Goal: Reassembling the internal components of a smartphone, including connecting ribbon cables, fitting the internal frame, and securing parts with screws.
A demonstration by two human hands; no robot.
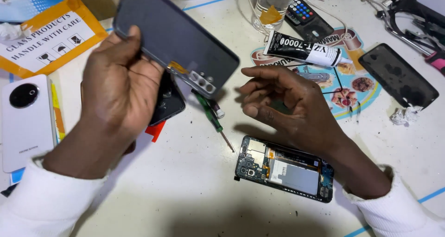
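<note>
— Gripping the dark back cover by its edge, the left hand has its fingers curled behind the panel and the thumb pressed on the near face, so the cover tilts up off the table, camera cut-outs pointing down toward the opened phone.

— And the right hand?

— Loosely curled, fingers bent inward, thumb and forefinger close together. Whether they pinch something small I cannot tell. It hovers just above the opened phone, which lies flat with its inner face up (battery and circuit board bare), probably so the inside stays reachable.

— What lies around that phone?

— Just beyond it to the left, a green-handled screwdriver, tip aimed at the phone. Farther beyond, past the right hand, a black-and-white glue tube lies on its side across a round printed mat, nozzle pointing right.

— Any packaging?

— Far to the upper left, a white box with orange borders, black lettering and small handling symbols. Left of the phone, beyond the left wrist, a white phone with a round black camera ring. Right of the mat, a second dark panel lies flat.
</note>
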